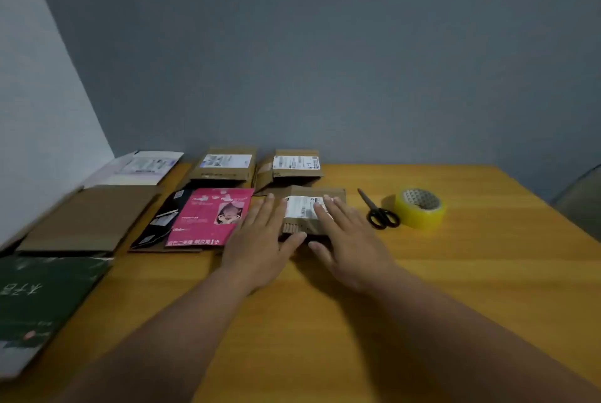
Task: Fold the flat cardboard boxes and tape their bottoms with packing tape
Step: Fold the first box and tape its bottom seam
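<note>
You are facing a blue-grey wall (325, 44), with a paler white wall (39, 109) meeting it on your left. Below them a yellow-brown wooden table (455, 288) fills the lower part of the view, its grain running left to right.

Along the table's left side lie the flattened cartons: a dark green printed one (42, 301) nearest you, a plain brown cardboard one (91, 220) beyond it, then a white printed one (143, 166) by the corner. A pink and black printed flat box (201, 217) lies just left of your hands. At the back, against the wall, sit two brown cartons with white shipping labels (227, 163) (294, 165).

The small flat brown cardboard box with a white label (305, 207) lies near the table's middle, directly under your fingers. Its long axis runs left to right, label facing up, near edge towards you.

Your left hand (263, 240) rests flat over the box's left end, fingers straight and spread, thumb reaching along its near edge. Your right hand (348, 240) lies flat over the right end, fingers straight on the label. The two hands are apart, gripping nothing.

To the right, a roll of yellowish clear packing tape (420, 208) lies flat, hole up. Black-handled scissors (377, 210) lie between it and the box, blades pointing away from you.
</note>
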